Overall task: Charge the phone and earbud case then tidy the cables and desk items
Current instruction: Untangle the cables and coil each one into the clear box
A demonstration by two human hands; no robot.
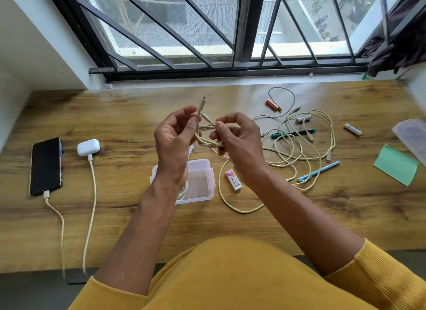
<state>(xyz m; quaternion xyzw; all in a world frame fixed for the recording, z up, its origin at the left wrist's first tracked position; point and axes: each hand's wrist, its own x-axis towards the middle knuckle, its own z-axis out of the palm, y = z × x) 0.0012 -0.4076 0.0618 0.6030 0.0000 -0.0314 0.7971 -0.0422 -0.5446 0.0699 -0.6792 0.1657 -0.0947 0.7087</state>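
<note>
- Centrally, left hand (175,136) and right hand (235,139) both pinch a coiled cream braided cable (208,136) above the wooden desk (129,116).
- Black phone (46,165) and white earbud case (88,147) lie plugged in at nine o'clock.

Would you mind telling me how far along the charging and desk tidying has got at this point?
Charging looks done: the phone and earbud case each have a cable plugged in. In hand: the left hand and right hand hold a cream cable in loops above the clear box. Left: the tangled cables, two pens, batteries, eraser and green notes lie scattered on the desk.
</note>
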